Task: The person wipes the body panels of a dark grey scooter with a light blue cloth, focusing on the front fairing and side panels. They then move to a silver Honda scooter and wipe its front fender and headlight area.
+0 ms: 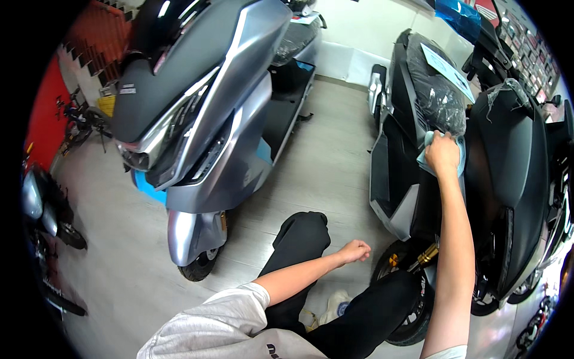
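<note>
My right hand (443,155) grips a folded light-blue cloth (426,162) and presses it on the dark scooter (394,166) at the right, just below the front of its seat. The seat (435,96) is wrapped in clear plastic and carries a light-blue printed sheet (448,72). My left hand (355,251) hangs above the floor between my knees, its fingers loosely curled; nothing shows in it. The scooter's front wheel (415,332), with a gold fork leg (427,255) above it, stands beside my knee.
A silver-grey scooter (215,179) stands at the left, its front wheel turned towards me. Another dark scooter (511,148) is close at the right. More motorcycles (49,211) and a small bicycle (85,119) stand farther left. Grey plank floor (327,148) lies between the two scooters.
</note>
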The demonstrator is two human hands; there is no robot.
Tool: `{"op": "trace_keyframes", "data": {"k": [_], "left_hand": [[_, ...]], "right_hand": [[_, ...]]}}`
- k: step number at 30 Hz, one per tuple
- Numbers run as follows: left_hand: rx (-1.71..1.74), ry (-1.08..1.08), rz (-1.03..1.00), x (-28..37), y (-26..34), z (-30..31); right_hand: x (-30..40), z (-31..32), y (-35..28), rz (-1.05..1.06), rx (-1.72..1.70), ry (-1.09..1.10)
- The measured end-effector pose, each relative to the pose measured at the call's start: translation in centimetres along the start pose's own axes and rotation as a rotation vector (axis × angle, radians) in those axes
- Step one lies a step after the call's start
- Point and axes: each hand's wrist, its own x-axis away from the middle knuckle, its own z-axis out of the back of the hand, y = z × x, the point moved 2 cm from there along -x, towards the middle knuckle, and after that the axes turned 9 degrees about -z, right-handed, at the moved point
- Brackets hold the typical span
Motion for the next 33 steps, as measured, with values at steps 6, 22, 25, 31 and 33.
{"op": "trace_keyframes", "data": {"k": [6, 22, 25, 31, 33], "left_hand": [[-0.084, 0.038, -0.097, 2.0, -5.3, 3.4], [-0.609, 0.147, 0.037, 19.3, -1.1, 7.2], [-0.757, 0.164, -0.03, 23.1, 0.0, 8.8], [-0.888, 0.087, 0.103, 31.7, 3.7, 12.3], [-0.967, 0.086, 0.17, 34.1, 5.3, 13.3]], "right_hand": [[0.1, -0.6, -0.4, 0.034, 0.04, 0.064], [10.0, -16.4, -7.1, 0.345, 0.246, -0.222], [13.1, -19.7, -7.7, 0.431, 0.306, -0.235], [16.4, -24.1, -10.7, 0.439, 0.17, -0.347], [15.6, -25.4, -10.2, 0.418, 0.148, -0.303]]}}
